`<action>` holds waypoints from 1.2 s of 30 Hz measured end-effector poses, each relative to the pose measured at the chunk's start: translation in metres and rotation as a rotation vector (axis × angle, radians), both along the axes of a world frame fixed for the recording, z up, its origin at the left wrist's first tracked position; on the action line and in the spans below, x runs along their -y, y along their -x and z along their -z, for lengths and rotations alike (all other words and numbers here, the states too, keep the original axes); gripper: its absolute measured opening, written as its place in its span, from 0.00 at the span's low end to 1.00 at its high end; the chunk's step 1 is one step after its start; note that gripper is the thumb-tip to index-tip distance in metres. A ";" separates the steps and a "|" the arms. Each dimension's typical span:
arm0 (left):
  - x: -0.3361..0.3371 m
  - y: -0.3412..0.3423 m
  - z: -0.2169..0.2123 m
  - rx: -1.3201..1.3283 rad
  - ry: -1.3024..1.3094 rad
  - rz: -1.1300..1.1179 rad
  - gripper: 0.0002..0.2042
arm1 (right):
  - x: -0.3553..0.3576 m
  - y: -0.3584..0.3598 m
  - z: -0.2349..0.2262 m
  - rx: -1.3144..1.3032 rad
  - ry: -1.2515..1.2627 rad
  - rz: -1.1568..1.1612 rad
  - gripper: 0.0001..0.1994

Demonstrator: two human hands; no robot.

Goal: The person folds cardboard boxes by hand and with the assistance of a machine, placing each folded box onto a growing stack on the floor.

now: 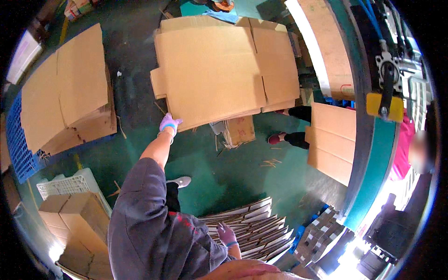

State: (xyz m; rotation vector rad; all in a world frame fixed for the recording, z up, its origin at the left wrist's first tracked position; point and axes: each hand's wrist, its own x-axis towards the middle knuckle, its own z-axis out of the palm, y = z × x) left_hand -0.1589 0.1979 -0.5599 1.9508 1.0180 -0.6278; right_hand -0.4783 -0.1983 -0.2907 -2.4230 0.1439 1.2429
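Observation:
Wearing a pale purple glove, my left hand [170, 122] grips the near left corner of a large flat cardboard sheet [210, 70]. That sheet lies on top of several flattened cartons, with a smaller folded panel [277, 65] along its right side. My left arm reaches out long toward it. My right hand [227, 234], also gloved, hangs close to my body above a fanned row of cardboard pieces [252, 224]. Its fingers look slightly apart and seem to hold nothing, though they are small in the picture.
On the left, a cardboard stack [65, 93] rests on a blue plastic pallet [18, 140]. Below it stand a white crate [74, 184] and a carton [74, 214]. Another person holds a cardboard sheet [331, 140] by the green-edged machine [373, 172] at right. Scraps [270, 163] litter the floor.

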 end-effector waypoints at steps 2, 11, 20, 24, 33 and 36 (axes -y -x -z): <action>-0.024 -0.005 0.001 -0.052 -0.008 0.122 0.28 | -0.022 -0.020 0.010 -0.015 -0.069 0.165 0.23; 0.019 0.016 -0.165 0.270 0.886 -0.037 0.16 | -0.113 -0.188 -0.011 0.686 0.188 -0.236 0.38; -0.010 -0.004 -0.531 1.850 -0.093 1.376 0.21 | -0.089 -0.211 -0.171 0.863 -0.621 0.655 0.12; -0.002 -0.031 -0.545 1.423 -0.252 1.653 0.20 | -0.051 -0.163 -0.198 1.049 -0.257 0.204 0.16; 0.060 -0.151 -0.431 0.109 1.053 1.330 0.15 | -0.065 -0.158 -0.171 1.053 -0.362 0.343 0.19; 0.073 -0.122 -0.446 0.469 0.697 1.400 0.16 | -0.050 -0.160 -0.169 1.085 -0.396 0.357 0.19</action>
